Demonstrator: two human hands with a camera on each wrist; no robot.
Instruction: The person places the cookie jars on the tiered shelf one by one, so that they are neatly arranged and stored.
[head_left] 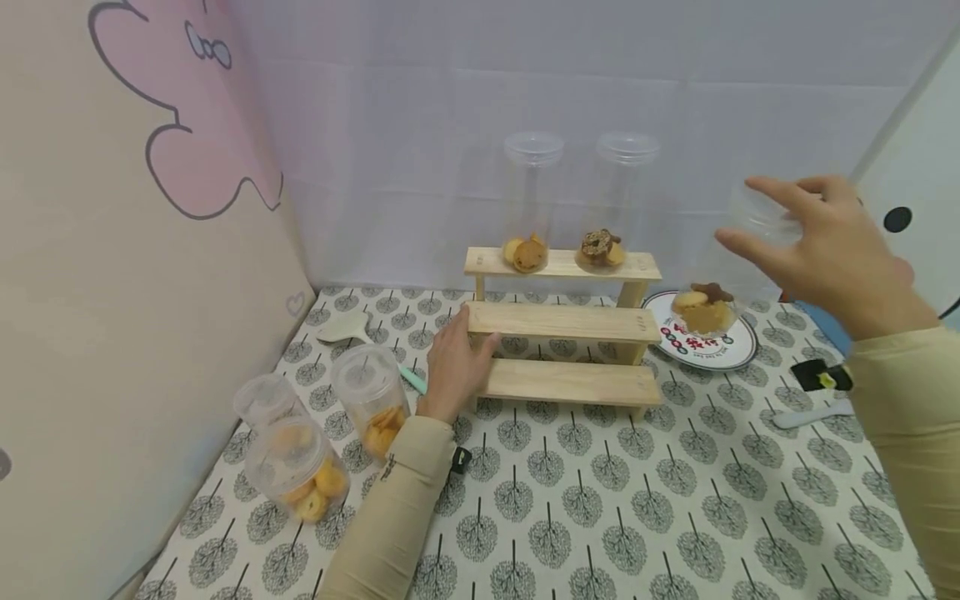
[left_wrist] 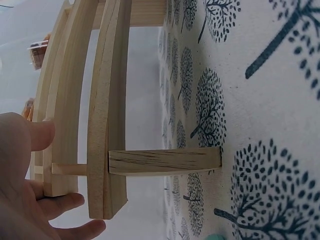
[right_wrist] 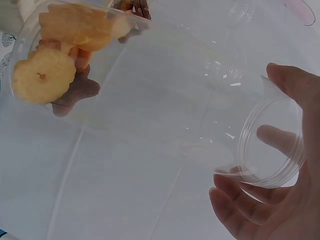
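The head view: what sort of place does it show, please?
Probably an indoor corner arranged for display or filming, though I cannot be sure: a three-step wooden rack stands on a tree-print cloth, before a pale creased backdrop, with clear cookie jars around.

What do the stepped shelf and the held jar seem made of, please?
Stepped shelf: pale, bare-looking wood, as the grain lines show. Held jar: clear, glossy plastic probably, since cookies show through and highlights shine; glass cannot be excluded.
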